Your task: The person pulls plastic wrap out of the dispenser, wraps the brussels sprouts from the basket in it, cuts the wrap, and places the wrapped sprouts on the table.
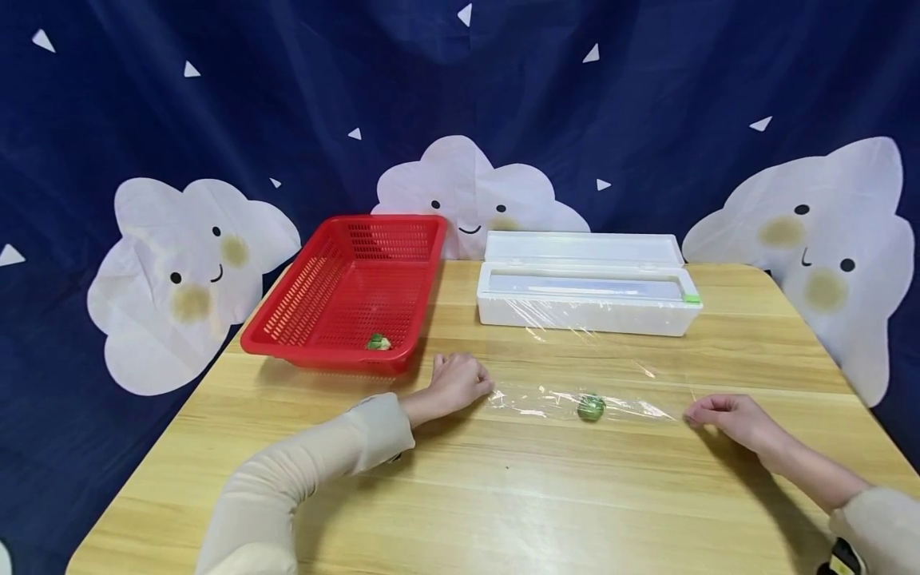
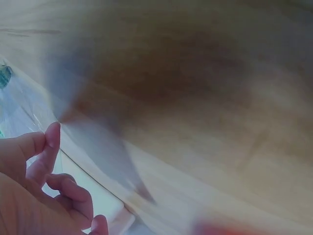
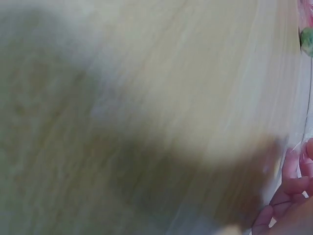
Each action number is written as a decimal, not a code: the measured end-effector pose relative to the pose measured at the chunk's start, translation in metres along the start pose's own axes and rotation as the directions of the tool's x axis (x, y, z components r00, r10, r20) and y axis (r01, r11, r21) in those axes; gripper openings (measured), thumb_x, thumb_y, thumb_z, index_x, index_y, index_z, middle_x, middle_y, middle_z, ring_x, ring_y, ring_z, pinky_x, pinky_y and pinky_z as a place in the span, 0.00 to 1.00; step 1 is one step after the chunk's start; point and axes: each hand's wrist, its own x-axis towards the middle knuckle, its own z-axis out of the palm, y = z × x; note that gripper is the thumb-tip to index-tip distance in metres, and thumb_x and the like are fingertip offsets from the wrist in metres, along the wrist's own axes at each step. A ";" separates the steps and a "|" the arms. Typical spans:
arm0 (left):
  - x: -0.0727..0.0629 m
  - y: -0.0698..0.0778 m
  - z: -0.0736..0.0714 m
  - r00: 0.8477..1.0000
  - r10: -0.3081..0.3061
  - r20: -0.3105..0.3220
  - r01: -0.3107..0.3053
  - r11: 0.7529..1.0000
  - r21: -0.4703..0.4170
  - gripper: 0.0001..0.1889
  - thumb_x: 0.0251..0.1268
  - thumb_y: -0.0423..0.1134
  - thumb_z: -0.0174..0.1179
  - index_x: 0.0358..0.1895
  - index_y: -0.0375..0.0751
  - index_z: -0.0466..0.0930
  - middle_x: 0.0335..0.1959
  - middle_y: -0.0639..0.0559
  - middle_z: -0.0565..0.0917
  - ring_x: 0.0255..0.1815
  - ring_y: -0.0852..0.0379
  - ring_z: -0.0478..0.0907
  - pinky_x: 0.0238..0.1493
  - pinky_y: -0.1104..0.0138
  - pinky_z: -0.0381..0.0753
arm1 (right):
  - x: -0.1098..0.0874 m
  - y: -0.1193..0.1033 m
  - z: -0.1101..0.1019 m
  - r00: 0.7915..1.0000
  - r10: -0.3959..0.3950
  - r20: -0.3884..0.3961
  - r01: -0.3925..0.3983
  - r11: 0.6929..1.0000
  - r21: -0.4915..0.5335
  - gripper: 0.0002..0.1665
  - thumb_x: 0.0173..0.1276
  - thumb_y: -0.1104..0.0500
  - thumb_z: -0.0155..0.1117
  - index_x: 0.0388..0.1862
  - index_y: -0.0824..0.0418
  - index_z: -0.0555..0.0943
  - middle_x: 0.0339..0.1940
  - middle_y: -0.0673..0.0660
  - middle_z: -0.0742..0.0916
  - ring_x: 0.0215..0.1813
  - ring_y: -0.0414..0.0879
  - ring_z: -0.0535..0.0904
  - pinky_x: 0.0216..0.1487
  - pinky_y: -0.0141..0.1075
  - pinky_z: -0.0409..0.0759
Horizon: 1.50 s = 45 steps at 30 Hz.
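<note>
A clear sheet of plastic wrap (image 1: 546,399) stretches from the white box toward me, low over the table. My left hand (image 1: 460,383) pinches its near left corner between thumb and finger. At the near right corner, my right hand (image 1: 733,418) pinches the sheet the same way. Between the hands sits a small round green vegetable (image 1: 591,407), perhaps a Brussels sprout, at the sheet's near edge; whether it lies under or on the film I cannot tell. The white wrap dispenser box (image 1: 589,314) stands behind with its lid up and a green piece at its right end.
A red plastic basket (image 1: 374,299) stands at the back left, holding a small green and pale vegetable piece (image 1: 378,342) near its front. Wooden tabletop (image 1: 503,511) extends toward me. A dark blue cloth with clouds (image 1: 460,72) hangs behind the table.
</note>
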 end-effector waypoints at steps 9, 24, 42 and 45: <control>-0.003 -0.001 0.000 1.000 -0.019 0.015 0.019 1.000 0.002 0.07 0.57 0.45 0.59 0.27 0.53 0.86 0.32 0.55 0.81 0.37 0.54 0.72 0.44 0.55 0.59 | 0.002 -0.001 0.000 0.999 -0.011 -0.050 0.011 1.000 0.002 0.21 0.68 0.55 0.53 0.41 0.74 0.78 0.31 0.49 0.85 0.34 0.28 0.73 0.45 0.38 0.66; -0.016 -0.014 -0.014 0.995 -0.065 0.079 0.078 0.983 -0.166 0.34 0.60 0.54 0.56 0.65 0.40 0.61 0.52 0.42 0.77 0.54 0.43 0.73 0.55 0.50 0.68 | -0.006 0.001 -0.014 0.996 -0.088 -0.025 0.081 0.976 -0.201 0.34 0.71 0.51 0.47 0.60 0.80 0.61 0.30 0.57 0.78 0.28 0.43 0.69 0.30 0.38 0.66; -0.011 0.087 0.010 0.922 0.335 0.192 -0.377 0.890 0.255 0.37 0.59 0.61 0.50 0.71 0.57 0.51 0.41 0.49 0.65 0.40 0.56 0.58 0.33 0.71 0.58 | -0.009 -0.070 0.081 0.721 -0.693 0.004 0.519 0.537 -0.665 0.37 0.51 0.58 0.70 0.58 0.74 0.69 0.37 0.56 0.76 0.31 0.39 0.67 0.31 0.35 0.70; -0.004 0.092 0.017 0.920 0.360 0.156 -0.390 0.885 0.255 0.35 0.60 0.61 0.50 0.70 0.55 0.55 0.41 0.48 0.66 0.40 0.56 0.58 0.33 0.72 0.57 | -0.005 -0.070 0.087 0.719 -0.694 0.009 0.525 0.535 -0.661 0.36 0.51 0.61 0.69 0.57 0.76 0.69 0.38 0.57 0.76 0.33 0.42 0.70 0.34 0.38 0.73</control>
